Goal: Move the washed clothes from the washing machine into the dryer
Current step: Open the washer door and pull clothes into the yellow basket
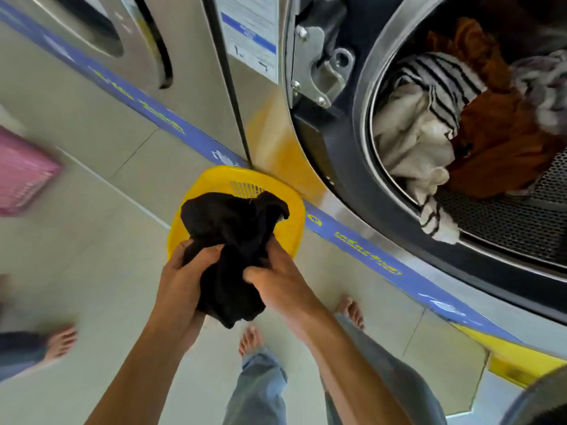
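Beside the washing machine (pixel 306 124), whose brushed steel front has a dull sheen, the drum (pixel 503 216) inside is perforated metal holding soft cloth: striped knit, cream and rust fabric. Below its door opening, a glossy yellow plastic basket (pixel 214 182) sits under matt black cloth (pixel 233 240); the floor tiles (pixel 92 256) are smooth.

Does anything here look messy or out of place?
One thing: a black-and-white striped garment spills over the open drum's rim instead of lying inside with the white and rust-brown clothes. Otherwise it looks orderly: both hands, left hand and right hand, grip a crumpled black garment above a yellow plastic basket.
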